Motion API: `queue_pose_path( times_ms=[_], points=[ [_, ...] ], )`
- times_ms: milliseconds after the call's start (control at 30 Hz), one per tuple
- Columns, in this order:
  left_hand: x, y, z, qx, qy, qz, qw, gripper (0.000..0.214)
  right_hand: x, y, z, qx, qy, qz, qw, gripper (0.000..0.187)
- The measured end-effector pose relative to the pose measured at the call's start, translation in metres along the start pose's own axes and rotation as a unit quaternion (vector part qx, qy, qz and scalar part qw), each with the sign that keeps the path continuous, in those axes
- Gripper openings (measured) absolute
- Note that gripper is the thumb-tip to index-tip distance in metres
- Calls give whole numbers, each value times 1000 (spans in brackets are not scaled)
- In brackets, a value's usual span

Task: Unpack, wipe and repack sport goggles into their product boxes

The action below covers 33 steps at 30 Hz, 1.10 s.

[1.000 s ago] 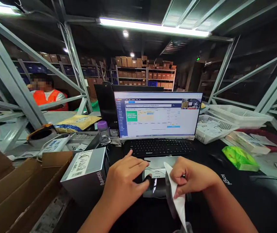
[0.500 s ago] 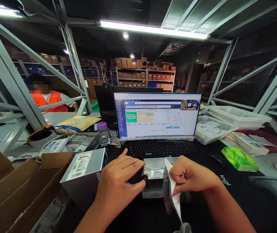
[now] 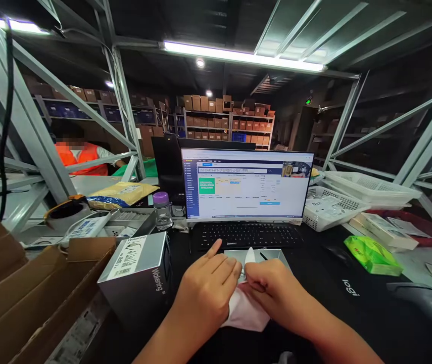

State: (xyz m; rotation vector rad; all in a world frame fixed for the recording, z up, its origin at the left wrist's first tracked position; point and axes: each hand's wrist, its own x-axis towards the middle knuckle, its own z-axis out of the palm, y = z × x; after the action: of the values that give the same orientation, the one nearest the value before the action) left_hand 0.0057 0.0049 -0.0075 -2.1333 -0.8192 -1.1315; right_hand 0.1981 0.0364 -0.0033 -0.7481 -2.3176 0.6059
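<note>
The pouch (image 3: 244, 311) is held low over the black mat (image 3: 352, 290), just in front of the keyboard (image 3: 249, 235) and partly over the grey tray (image 3: 272, 254). Its top edge is pinched from both sides: the left hand (image 3: 208, 288) and the right hand (image 3: 272, 288) are both closed on it, fingertips nearly touching. Whether the top is being opened or folded can't really be told.

Either way, the pinch is probably best kept tight together right at the edge, so the thin film gets pulled evenly and not ripped crooked. It should be kept low over the tray too, so anything that slips out gets caught.

Room-wise it's kinda tight on the left. The grey box (image 3: 136, 273) sits just beside the left wrist, with the carton (image 3: 30, 293) behind it, so elbows shouldn't be swung out that way. More open mat is left on the right, up to the scanner (image 3: 420, 298) and the green pack (image 3: 371, 253). Forward is blocked by the keyboard and monitor (image 3: 246, 184).
</note>
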Motion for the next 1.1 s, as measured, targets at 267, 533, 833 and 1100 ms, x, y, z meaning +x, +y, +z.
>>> queue_pose_path(
  times_ms=[267,533,833,1100],
  points=[
    [4,-19,-20,-81,-50,-97,991,27,9,34,-38,132,-201,-99,966,55],
    [1,-5,0,-29,-44,-11,999,21,4,7,3,28,-31,-16,999,48],
    [1,-26,-26,-40,-65,-47,996,18,6,18,-19,85,-185,-37,978,50],
    [-1,-19,-22,-7,-74,-23,997,10,9,15,-7,57,-137,-37,988,54]
  ],
)
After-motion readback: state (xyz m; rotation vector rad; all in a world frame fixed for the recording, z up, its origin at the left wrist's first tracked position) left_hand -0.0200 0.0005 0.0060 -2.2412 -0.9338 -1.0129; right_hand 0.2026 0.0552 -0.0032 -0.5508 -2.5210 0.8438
